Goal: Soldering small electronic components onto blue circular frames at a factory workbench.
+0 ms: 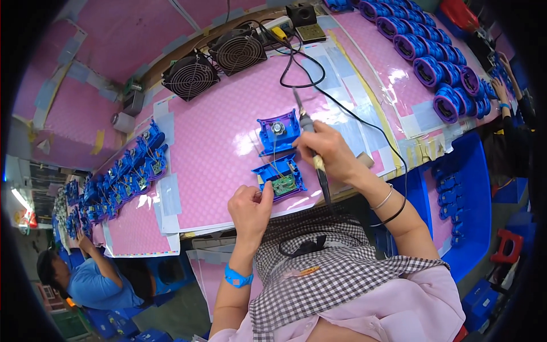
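In my right hand (326, 149) is a soldering iron (307, 123), its metal tip pointing up and away, apart from the parts on the table. My left hand (248, 210) is closed at the left edge of a blue plastic housing half (265, 171); what its fingers pinch is too small to make out. A green circuit board (283, 184) sits inside that half, close to my left thumb. Just beyond lies a second blue housing half (266, 138) with a round silver part (278, 128) in it. Thin wires run between the two halves.
Two black fans (191, 77) (238, 52) stand at the back, near a soldering stand (310, 33). The iron's black cable (364, 121) loops across the right side. Wired blue assemblies (122, 176) line the left; blue-purple round units (424, 68) fill the far right. Co-workers sit on both sides.
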Available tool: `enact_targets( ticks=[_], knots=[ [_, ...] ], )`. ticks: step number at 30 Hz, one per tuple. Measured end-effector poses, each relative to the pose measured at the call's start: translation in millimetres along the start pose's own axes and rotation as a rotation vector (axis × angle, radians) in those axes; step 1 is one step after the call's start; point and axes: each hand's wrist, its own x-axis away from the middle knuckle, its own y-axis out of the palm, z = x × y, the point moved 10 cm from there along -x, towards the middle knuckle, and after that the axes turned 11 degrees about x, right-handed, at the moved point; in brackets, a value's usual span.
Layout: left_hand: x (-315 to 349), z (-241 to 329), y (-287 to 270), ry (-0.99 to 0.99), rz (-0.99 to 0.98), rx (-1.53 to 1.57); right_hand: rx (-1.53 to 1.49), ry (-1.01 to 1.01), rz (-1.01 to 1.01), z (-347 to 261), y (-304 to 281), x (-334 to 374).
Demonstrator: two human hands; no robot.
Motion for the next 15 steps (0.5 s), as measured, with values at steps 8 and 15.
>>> enact_targets(
  ticks=[8, 15],
  knots=[
    [-25, -29, -36, -0.292, -0.103, 0.823, -0.550, 0.293, 0.289, 23, -52, 38],
    [-50, 58, -23, 0.296, 0.025, 0.117, -0.864, 0.601, 0.170, 40, -30, 58]
  ],
)
